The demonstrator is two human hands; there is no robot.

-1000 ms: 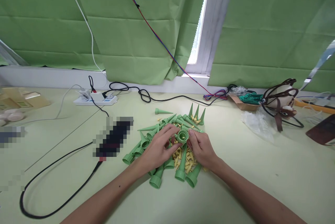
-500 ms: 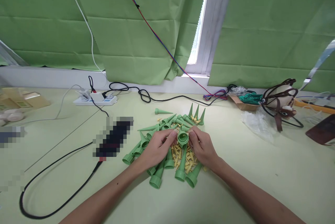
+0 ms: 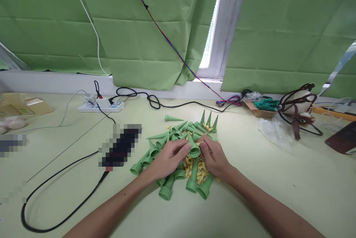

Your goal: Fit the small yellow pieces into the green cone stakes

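My left hand (image 3: 174, 154) is closed, thumb and fingers pinching a green plastic watering spike (image 3: 194, 150) by its side. The spike's wide open end faces me and its tip points up and away. My right hand (image 3: 213, 154) is closed at the spike's right side, with a small yellow plastic piece (image 3: 198, 144) partly showing at its fingertips. Whether that piece sits in the spike cannot be made out. Beneath both hands lies a heap of green spikes (image 3: 166, 190) and loose yellow pieces (image 3: 201, 175).
Behind the heap, several spikes (image 3: 215, 123) stand upright beside yellow pieces, and one spike (image 3: 174, 118) lies apart. A blurred dark device (image 3: 121, 147) with a black cable is at left. A power strip (image 3: 101, 106), a plastic bag (image 3: 274, 132) and a brown-strapped bag (image 3: 299, 104) lie farther back.
The spike between my hands has tilted, its open end tipping lower so that its tapered body and tip now show. Both hands have shifted only slightly.
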